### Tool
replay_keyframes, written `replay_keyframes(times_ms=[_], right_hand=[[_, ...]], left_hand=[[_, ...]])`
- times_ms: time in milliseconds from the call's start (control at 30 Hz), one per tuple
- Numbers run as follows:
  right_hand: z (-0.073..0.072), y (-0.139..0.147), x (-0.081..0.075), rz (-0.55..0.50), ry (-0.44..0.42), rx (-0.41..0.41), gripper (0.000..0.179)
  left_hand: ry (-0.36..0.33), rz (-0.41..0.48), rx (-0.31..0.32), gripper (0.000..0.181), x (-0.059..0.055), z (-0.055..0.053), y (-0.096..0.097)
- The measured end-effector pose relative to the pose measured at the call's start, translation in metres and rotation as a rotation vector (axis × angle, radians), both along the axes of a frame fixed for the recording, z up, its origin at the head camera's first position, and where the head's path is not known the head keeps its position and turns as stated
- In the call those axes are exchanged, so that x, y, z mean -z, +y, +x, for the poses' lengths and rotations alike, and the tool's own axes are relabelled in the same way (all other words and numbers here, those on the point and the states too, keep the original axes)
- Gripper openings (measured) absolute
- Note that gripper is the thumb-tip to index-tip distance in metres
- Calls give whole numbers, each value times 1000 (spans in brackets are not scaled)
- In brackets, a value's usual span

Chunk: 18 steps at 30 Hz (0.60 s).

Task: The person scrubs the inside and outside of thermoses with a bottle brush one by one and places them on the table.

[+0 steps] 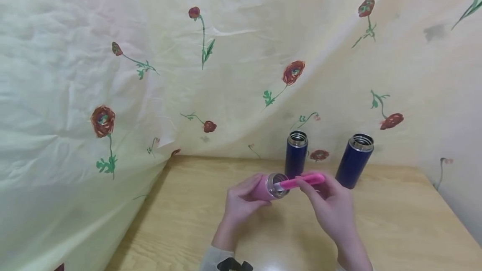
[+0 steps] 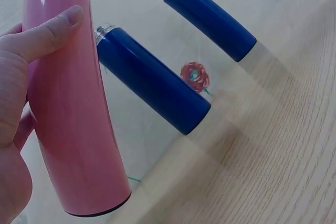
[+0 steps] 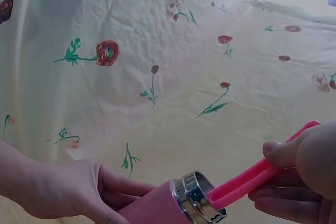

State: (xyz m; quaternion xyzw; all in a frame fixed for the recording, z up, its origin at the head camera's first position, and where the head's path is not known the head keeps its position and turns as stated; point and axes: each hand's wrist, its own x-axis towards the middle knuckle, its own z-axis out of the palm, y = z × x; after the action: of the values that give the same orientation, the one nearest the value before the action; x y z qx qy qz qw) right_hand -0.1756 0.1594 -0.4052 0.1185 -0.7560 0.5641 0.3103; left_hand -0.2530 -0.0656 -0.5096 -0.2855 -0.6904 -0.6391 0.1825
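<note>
My left hand [image 1: 241, 200] grips a pink vacuum bottle [image 1: 261, 189] round its body, tilted with its lidless steel mouth to the right. The thumb lies along the bottle's [image 2: 73, 103] side in the left wrist view. Between thumb and fingers, my right hand [image 1: 335, 206] holds what looks like a pink-handled bottle brush [image 1: 297, 182]. Its whitish lower part enters the bottle's mouth; the far end is hidden inside. In the right wrist view the slotted handle [image 3: 241, 186] slants down into the steel rim.
Two dark blue bottles without lids, one left [image 1: 296, 158] and one right [image 1: 354, 164], stand upright behind the hands on the wooden table [image 1: 180, 204]. A flower-patterned cloth [image 1: 226, 83] hangs behind the table and down its left side.
</note>
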Motion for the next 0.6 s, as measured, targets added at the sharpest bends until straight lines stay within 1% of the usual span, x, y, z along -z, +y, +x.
replay_keyframes(times_ms=[133, 200, 300, 367, 467, 600], right_hand=[[4, 3, -2, 19, 53, -40, 28], [5, 5, -4, 45, 83, -43, 30], [7, 9, -6, 61, 103, -34, 29], [8, 11, -7, 66, 104, -11, 29], [10, 13, -9, 52, 81, 21, 27], [12, 14, -11, -6, 33, 75, 25]], left_hand=[[-19, 13, -18, 73, 1, 1, -1], [-17, 23, -11, 73, 2, 1, 0], [-7, 29, -1, 72, 3, 1, 1], [-2, 34, 6, 72, 3, 1, 1], [-9, 35, 1, 72, 3, 1, 1], [-28, 31, -23, 73, 2, 2, 1]])
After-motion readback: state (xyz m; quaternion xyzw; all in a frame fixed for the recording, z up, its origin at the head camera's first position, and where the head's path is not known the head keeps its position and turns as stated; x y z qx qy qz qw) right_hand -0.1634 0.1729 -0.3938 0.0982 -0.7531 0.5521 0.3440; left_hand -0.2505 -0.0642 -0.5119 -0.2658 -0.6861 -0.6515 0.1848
